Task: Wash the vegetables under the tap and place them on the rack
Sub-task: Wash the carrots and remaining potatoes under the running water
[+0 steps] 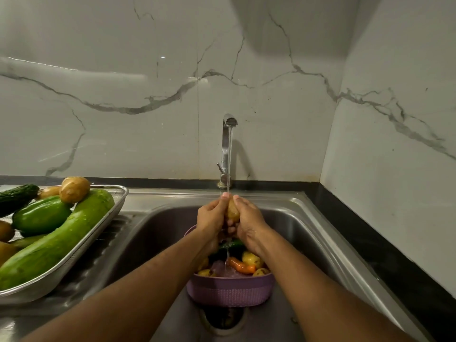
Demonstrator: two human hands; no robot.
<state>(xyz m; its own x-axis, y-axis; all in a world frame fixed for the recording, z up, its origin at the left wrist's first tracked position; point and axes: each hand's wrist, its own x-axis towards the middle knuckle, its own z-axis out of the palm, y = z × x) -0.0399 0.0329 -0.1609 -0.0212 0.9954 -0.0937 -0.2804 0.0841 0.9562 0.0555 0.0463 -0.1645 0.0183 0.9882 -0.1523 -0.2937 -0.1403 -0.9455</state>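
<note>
Both hands hold one potato [232, 211] under the running stream from the chrome tap [227, 146]. My left hand [211, 219] grips its left side and my right hand [249, 222] grips its right side, fingers curled round it. Below them a purple colander [229, 288] sits in the steel sink [158, 233], holding a carrot [241, 265], potatoes [251, 258] and a dark cucumber [232, 244]. On the left, the metal rack [74, 257] carries a large green marrow [56, 240], a green squash [40, 215], a dark cucumber [16, 197] and a potato [74, 189].
The sink drain [223, 318] lies just in front of the colander. A black counter edge [385, 245] runs along the right side and back. Marble wall tiles stand behind the tap and on the right.
</note>
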